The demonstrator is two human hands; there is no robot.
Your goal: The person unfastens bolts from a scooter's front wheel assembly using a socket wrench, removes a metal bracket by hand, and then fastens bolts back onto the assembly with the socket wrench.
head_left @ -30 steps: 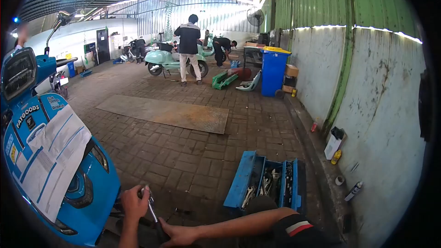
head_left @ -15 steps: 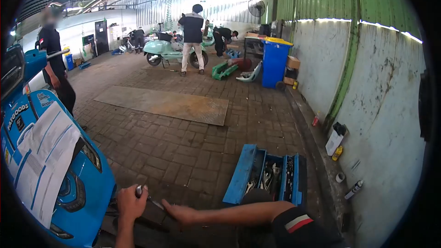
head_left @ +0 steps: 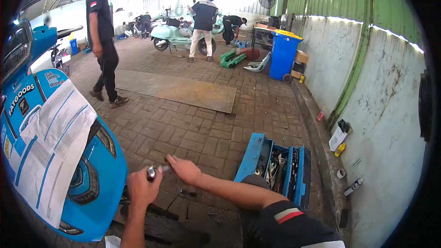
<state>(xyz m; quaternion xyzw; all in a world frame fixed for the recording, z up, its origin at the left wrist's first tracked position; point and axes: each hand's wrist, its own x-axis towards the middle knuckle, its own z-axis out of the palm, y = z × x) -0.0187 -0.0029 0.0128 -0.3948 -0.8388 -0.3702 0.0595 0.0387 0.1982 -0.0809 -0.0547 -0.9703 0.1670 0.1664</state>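
A metal ratchet wrench with a round, shiny head is between my hands. My left hand is closed around its head end. My right hand is at the handle end, with its fingers bent against the handle; the handle is slightly blurred and partly hidden. Both hands are in front of the blue scooter, above a dark tire. Printed sheets lie over the scooter's front panel. To the right of my right forearm stands an open blue toolbox holding wrenches and other hand tools.
A flat metal plate lies on the brick floor. One person walks at left; another stands beside a mint scooter. A blue bin stands near the wall. Bottles and a spray can line the right kerb.
Both hands have risen with the ratchet wrench, and its handle now points more level. The nearest person has stepped right, further into view. My view has tilted down and shifted left.
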